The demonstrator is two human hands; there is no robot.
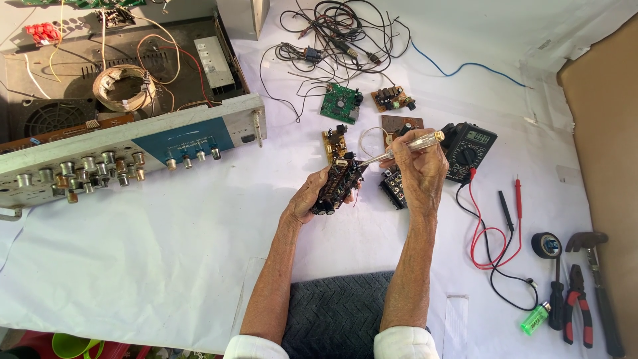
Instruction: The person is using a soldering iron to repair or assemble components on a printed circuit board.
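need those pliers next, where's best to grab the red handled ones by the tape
Grip the pliers by the two red handles, coming from the near table edge: they lie flat, jaws pointing away toward the tape, handles splayed toward you. A screwdriver lies close on their left.

White sheet [166, 266] over the floor, brown cardboard [608, 133] at right — bright daylight

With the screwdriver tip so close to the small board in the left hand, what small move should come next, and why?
Probably ease the screwdriver tip down onto the top edge of the small circuit board. The right hand holds the tool angled toward that edge, and the tip seems just at it; contact cannot be told. The left hand grips the board from below, raised off the white sheet, so it looks steady.
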